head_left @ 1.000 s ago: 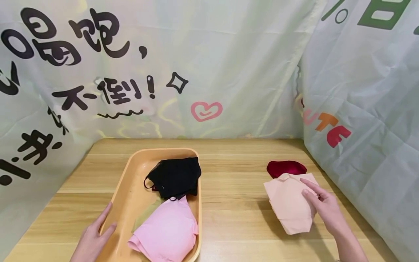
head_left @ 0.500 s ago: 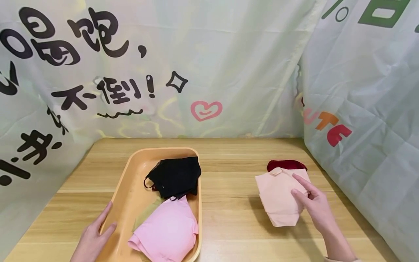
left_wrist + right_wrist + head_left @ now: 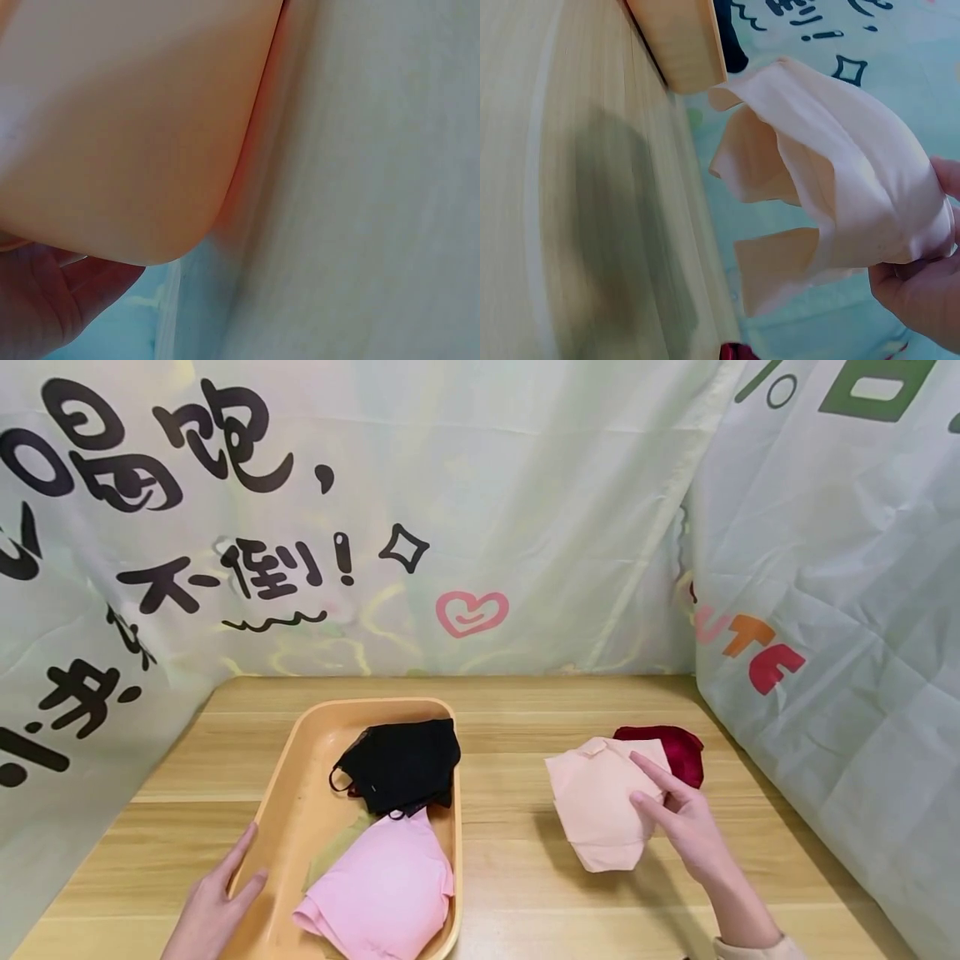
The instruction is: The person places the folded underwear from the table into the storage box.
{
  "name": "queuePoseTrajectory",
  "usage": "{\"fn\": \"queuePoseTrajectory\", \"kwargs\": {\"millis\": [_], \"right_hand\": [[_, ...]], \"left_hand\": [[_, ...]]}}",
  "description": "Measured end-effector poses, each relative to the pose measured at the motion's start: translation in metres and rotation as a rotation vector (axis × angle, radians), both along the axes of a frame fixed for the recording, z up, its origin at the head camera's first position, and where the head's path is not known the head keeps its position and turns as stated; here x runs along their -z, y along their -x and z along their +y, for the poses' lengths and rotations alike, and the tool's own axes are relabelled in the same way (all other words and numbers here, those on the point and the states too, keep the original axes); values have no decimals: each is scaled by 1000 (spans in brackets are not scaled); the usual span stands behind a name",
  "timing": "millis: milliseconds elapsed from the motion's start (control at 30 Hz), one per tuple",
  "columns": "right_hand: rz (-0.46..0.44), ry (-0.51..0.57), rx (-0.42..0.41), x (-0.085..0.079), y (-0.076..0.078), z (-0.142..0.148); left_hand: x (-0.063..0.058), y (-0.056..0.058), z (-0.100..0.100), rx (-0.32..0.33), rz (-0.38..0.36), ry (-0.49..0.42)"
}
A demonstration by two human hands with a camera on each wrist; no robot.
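Observation:
My right hand (image 3: pixel 688 827) pinches a folded pale peach fabric garment (image 3: pixel 603 810) by its right side, thumb and index finger spread along it. It hangs above the table with a shadow under it. Seen from the right wrist, the garment (image 3: pixel 847 157) has thin, loose flaps on its far side. Behind it lies a dark red satiny cloth (image 3: pixel 684 756), partly covered. On the left, my left hand (image 3: pixel 217 897) holds the rim of an orange-tan tray (image 3: pixel 288 760), thumb over the inside and fingers outside.
Inside the tray lie a black garment (image 3: pixel 401 768) with thin loops, a pink folded garment (image 3: pixel 382 893) and an olive cloth (image 3: pixel 337 852) partly beneath it. Printed fabric curtains (image 3: pixel 570 527) enclose the wooden table (image 3: pixel 510 827) at the back and sides.
My right hand has carried the peach garment leftward toward the tray, uncovering more of the dark red cloth. The left hand and tray stay in place.

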State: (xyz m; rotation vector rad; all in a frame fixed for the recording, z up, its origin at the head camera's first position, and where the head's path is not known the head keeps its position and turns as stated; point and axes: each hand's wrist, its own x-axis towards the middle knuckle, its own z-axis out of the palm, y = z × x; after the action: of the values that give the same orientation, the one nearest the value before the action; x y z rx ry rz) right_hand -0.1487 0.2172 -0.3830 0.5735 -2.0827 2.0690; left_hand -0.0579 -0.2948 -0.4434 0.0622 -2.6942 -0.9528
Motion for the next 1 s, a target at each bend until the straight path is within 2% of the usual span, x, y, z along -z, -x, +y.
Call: {"fn": "queuePoseTrajectory", "kwargs": {"millis": [100,300,567,1000], "right_hand": [[24,-16,-25,0,1,-5],[31,-103,2,-2,3,-17],[31,-186,-25,-4,8,-29],[7,-176,-144,-8,15,-60]], "left_hand": [[1,0,0,-1,10,3],[2,-1,0,-1,8,8],[2,1,1,5,-6,-6],[1,1,-2,10,-32,-12]]}}
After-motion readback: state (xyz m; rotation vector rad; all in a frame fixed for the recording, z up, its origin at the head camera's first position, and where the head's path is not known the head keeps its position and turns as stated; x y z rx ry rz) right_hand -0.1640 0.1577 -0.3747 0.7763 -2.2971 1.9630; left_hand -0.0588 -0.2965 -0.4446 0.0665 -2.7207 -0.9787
